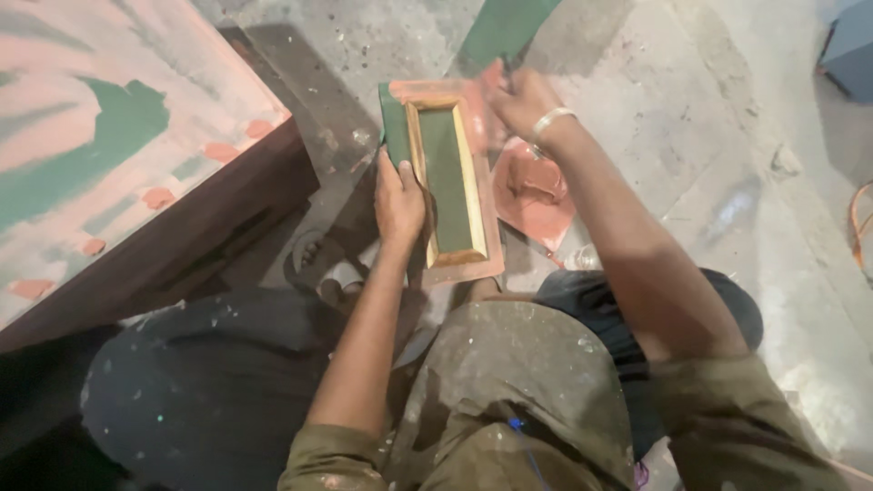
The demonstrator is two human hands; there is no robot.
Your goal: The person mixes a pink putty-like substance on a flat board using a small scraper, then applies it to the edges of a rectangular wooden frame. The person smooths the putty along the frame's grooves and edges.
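A small rectangular wooden panel [447, 178] with a raised pale-wood frame, a green centre and pink-coated edges rests upright against my knee. My left hand [398, 202] grips its left edge and steadies it. At the panel's top right corner, my right hand [523, 102], wearing a metal bangle on the wrist, is closed on a thin tool whose tip touches the pink coating; the tool itself is mostly hidden by the fingers.
A large board [109, 136] smeared with pink and green stands on a dark base at left. A flat piece with a lump of pink putty [532, 191] lies on the concrete floor behind the panel. A green board [505, 27] leans at top.
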